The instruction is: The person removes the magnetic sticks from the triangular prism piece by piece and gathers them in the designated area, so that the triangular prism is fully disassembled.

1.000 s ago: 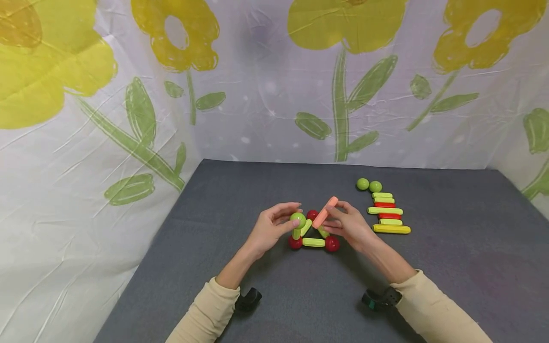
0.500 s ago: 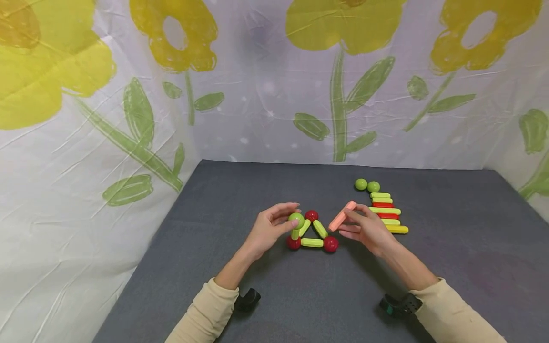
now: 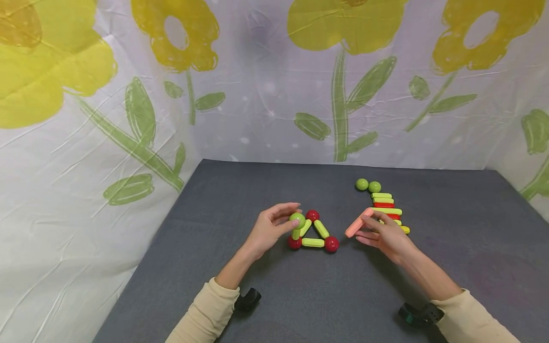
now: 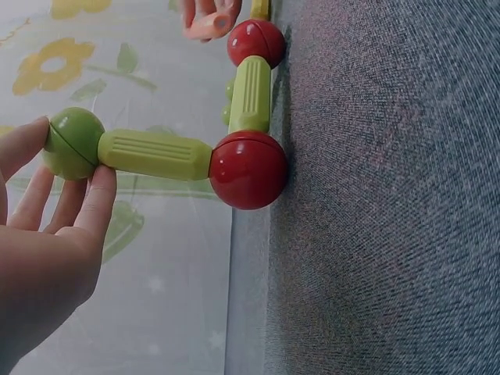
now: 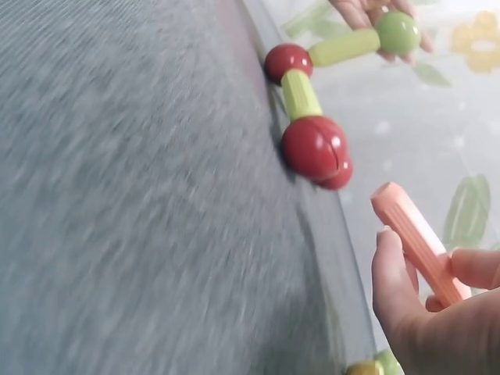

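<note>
My left hand (image 3: 271, 229) pinches a green ball (image 4: 74, 143) between thumb and fingers. That ball tops an upright yellow-green rod (image 4: 156, 154), whose lower end meets a red ball (image 4: 248, 170) on the table. This red ball is one corner of a flat triangle, joined by yellow-green rods to a second red ball (image 3: 331, 244) at the right and a third red ball (image 3: 312, 216) at the back. To the right of the triangle, my right hand (image 3: 388, 238) holds an orange-pink rod (image 5: 418, 242) tilted above the table, apart from the triangle.
A column of yellow-green, red and yellow rods (image 3: 387, 211) lies at the right, partly behind my right hand. Two loose green balls (image 3: 368, 185) lie at its far end. The dark grey table (image 3: 257, 186) ends at a white flowered cloth (image 3: 266, 109).
My right hand has moved right, away from the triangle, carrying the orange-pink rod toward the column of rods. The left hand has stayed on the green ball.
</note>
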Motion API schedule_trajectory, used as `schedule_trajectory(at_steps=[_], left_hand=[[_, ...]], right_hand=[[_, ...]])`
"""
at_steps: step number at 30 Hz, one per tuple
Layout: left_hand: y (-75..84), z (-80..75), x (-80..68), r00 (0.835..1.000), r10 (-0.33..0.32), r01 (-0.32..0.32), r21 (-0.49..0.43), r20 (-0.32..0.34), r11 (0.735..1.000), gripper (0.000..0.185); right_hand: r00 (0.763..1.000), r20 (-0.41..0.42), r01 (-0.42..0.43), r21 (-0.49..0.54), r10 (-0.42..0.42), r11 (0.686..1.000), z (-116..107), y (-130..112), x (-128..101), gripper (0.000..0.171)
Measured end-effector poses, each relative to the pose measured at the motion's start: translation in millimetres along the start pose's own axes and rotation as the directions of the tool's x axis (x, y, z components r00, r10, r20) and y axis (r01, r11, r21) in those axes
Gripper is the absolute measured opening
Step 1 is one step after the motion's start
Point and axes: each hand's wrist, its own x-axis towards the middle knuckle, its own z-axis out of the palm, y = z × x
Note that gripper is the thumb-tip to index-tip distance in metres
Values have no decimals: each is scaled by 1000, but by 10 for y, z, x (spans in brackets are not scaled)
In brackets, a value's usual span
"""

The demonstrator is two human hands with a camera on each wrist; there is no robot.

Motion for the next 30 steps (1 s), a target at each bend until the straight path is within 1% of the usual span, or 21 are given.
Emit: schedule_trajectory(at_steps=[7,13,17,21,24,26,30], left_hand=[[-6,8,15,1000,-8,8,1,-5,1000,40],[-13,3,21,1000,-7,7,1,-6,1000,41],[-10,0,18,1000,-8,8,4,-10,1000,42],[-6,3,16,1000,-17,17,5,-16,1000,42],[-5,8,17,1000,-22,22,6,-17,1000,42],[-7,12,16,1000,-21,21,6,-17,1000,42],[-9,18,16,1000,-20,20,-2,-12,1000,43]], right_hand=[[1000,-22,-3,-25,2,1000,-223,25,-116,49],[999,-39,-4,-38,2,999,-382,33,-196,45],[1000,-25,-16,-38,15,999,-456,41,-239,43],[1000,-9,-24,-43,23,999,-507,49,-271,45],[1000,5,-17,-50,17,999,-541,59,-287,45],[1000,29,-8,-63,10,998,-562,69,-292,46],[999,30,-17,-43,19,999,-617,88,-314,46]])
